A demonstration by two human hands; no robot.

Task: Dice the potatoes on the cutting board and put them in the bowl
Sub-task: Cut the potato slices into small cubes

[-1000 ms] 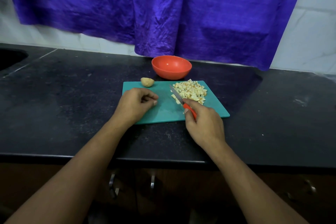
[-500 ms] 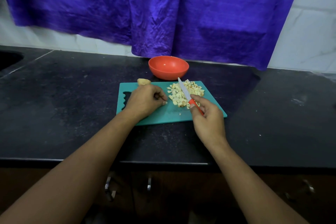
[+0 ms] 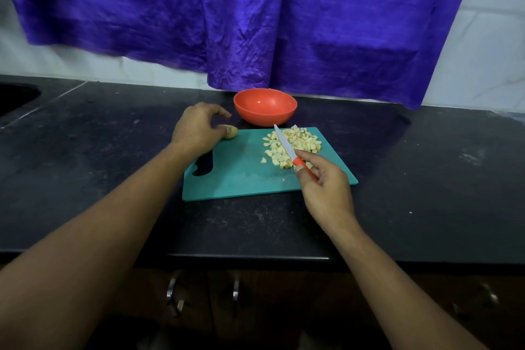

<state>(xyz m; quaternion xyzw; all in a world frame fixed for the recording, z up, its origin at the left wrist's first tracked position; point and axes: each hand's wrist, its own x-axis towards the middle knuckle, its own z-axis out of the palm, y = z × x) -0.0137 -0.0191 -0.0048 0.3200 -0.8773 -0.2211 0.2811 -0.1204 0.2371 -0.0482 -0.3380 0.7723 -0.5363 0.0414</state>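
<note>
Brown potato piece [image 3: 230,133] lies at the left hand's [image 3: 196,129] thumb, just right of it; fingers arch loosely, unclamped. The right hand [image 3: 326,187] grips the knife [image 3: 289,150], farther away.

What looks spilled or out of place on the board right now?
Only a stray cube lies just left of the diced pile, still on the cutting board. Nothing else stands out.
</note>
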